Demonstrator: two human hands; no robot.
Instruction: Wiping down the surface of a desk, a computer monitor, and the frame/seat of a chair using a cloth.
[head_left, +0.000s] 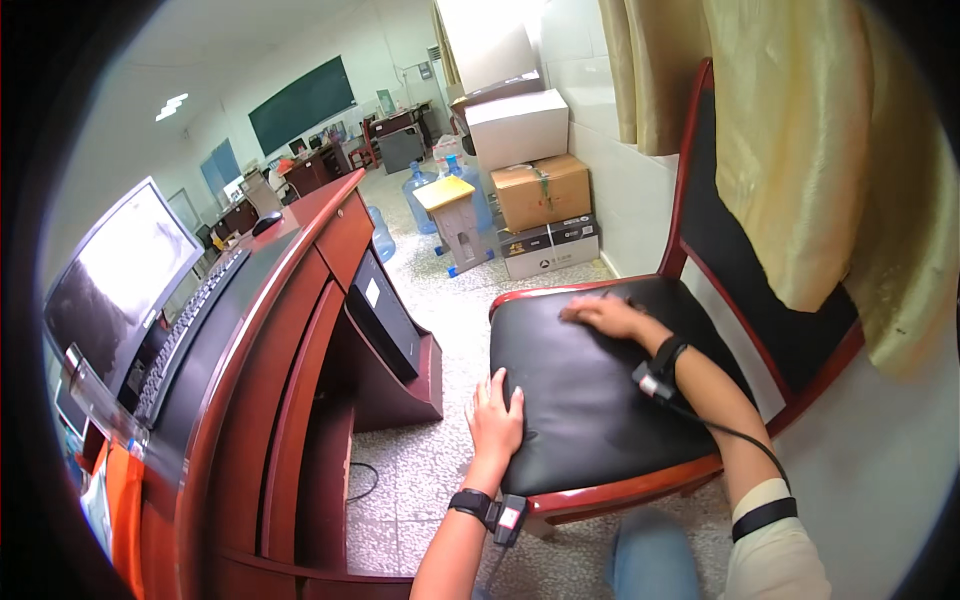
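Observation:
A wooden chair with a black padded seat (585, 397) and a red-brown frame is turned sideways in front of me. My left hand (495, 420) rests against the near left edge of the seat, fingers spread and thumb on the padding. Farther back on the same seat lies my right hand (607, 315), palm down and slightly blurred, with nothing visible in its grasp. The chair's black backrest (750, 232) rises on the right, partly covered by a yellowish curtain (795, 150). Strapped to each wrist is a small black device; a cable runs along the right forearm.
At left stands a red-brown desk (255, 390) with a monitor (120, 277), keyboard (187, 337) and mouse (268, 222). A computer tower (386, 322) sits beneath. Beyond are a small stool (454, 217), blue water jugs (420, 195) and stacked cartons (544, 191) by the wall.

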